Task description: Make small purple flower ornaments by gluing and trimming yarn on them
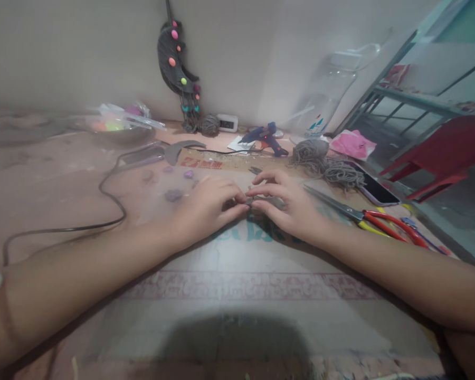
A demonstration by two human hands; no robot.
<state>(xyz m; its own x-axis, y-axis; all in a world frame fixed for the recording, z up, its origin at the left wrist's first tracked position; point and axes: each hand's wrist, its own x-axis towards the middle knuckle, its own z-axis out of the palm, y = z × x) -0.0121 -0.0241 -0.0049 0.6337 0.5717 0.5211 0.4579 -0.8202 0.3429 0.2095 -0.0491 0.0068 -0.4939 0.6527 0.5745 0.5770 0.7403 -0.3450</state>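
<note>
Near the middle of the view, my left hand (219, 203) and my right hand (283, 203) meet at their fingertips above a printed sheet (229, 285). The thumb and fingers of the left hand are pinched on something small and dark. My right thumb and index finger close on the same spot from the other side, while its other fingers are bent above. What lies between the fingertips is too small and blurred to name. Small purple pieces (188, 173) rest beyond the left hand.
Red-handled scissors (354, 212), a phone (380, 190) and grey yarn (311, 153) lie at the right. Behind are a glue gun (268, 138), a clear bottle (330, 95) and a hanging crescent decoration (170, 60). A black cable (116, 203) crosses the left side.
</note>
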